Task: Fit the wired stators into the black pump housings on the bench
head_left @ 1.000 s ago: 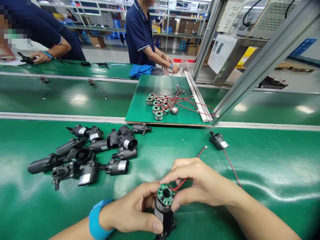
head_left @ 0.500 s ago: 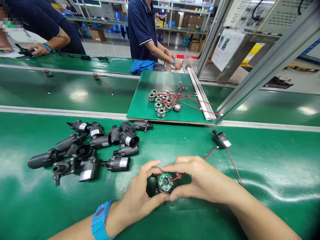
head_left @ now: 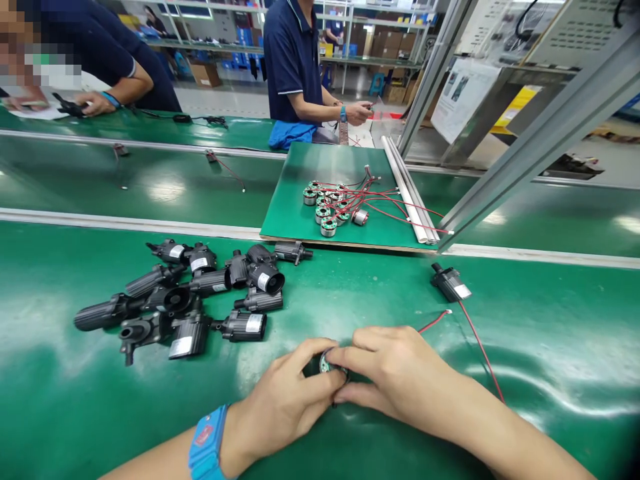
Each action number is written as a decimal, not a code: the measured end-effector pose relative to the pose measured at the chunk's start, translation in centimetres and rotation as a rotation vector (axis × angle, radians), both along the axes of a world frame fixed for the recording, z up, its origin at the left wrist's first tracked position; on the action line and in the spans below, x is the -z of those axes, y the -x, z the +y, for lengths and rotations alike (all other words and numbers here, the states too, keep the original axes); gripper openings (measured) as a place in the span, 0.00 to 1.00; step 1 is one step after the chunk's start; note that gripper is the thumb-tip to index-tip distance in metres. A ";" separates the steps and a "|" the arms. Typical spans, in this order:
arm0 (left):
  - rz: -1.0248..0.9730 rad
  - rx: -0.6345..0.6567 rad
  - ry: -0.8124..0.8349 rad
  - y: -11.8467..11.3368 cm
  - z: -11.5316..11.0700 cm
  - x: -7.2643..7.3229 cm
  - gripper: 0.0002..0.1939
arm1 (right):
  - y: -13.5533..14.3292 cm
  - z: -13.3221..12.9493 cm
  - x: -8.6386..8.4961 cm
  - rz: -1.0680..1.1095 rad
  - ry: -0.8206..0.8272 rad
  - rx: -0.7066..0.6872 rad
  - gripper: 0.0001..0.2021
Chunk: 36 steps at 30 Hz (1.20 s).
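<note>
Between my hands, low in the middle of the view, is a round motor part (head_left: 325, 364) with a green circuit board, seated in a black housing that my fingers mostly hide. My left hand (head_left: 287, 393) wraps round its left side, thumb over the near edge. From the right, my right hand (head_left: 395, 370) grips it, with fingertips on top of the board and the thumb at the near side. A red wire (head_left: 435, 321) with a white connector comes out from behind my right hand.
Several black pump housings (head_left: 187, 333) lie piled on the left. A single housing (head_left: 451, 283) with a red wire lies at right. Behind, a raised green board (head_left: 285, 207) holds several wired motor parts (head_left: 329, 227) and white tubes (head_left: 407, 190). Two people work across the bench; a metal post slants at right.
My fingers have closed in over the board, covering most of it. The red wire's connector has shifted away from the single housing. Across the bench, a person's hand has risen.
</note>
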<state>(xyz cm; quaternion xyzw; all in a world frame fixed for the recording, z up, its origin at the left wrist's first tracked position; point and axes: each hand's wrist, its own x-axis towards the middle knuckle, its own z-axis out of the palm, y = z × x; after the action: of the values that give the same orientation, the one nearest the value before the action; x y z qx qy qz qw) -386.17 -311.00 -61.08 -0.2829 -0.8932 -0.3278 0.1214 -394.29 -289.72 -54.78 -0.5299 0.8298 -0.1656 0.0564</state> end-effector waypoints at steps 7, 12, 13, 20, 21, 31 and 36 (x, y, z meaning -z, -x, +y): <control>-0.173 -0.052 -0.060 0.8 0.0 -0.3 0.11 | -0.3 -0.4 -0.2 0.090 -0.047 0.064 0.15; -0.517 0.005 -0.177 1.7 -0.3 -1.1 0.19 | -1.0 0.1 -0.6 0.069 -0.156 0.117 0.35; -0.569 0.025 -0.153 1.8 -0.3 -1.2 0.19 | -1.5 0.2 -0.2 0.089 -0.183 0.093 0.37; -0.133 -0.233 0.167 2.5 -3.6 -1.5 0.15 | -3.0 2.2 3.0 0.168 -0.470 0.501 0.16; -0.052 -0.293 0.254 2.3 -4.7 -1.6 0.17 | -2.5 3.0 3.1 0.191 -0.484 0.611 0.14; -0.128 -0.468 0.736 0.8 -10.5 -0.3 0.20 | 6.8 12.4 7.9 0.575 -0.098 1.015 0.21; -0.172 -0.486 0.743 0.8 -8.9 -1.6 0.20 | 7.3 12.2 6.5 0.664 -0.048 1.001 0.20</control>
<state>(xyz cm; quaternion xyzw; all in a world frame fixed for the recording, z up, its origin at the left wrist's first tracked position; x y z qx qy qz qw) -386.93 -319.93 -59.46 -0.0611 -0.9976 0.0309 0.0101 -401.57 -277.54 -61.29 -0.0967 0.9553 0.0212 -0.2784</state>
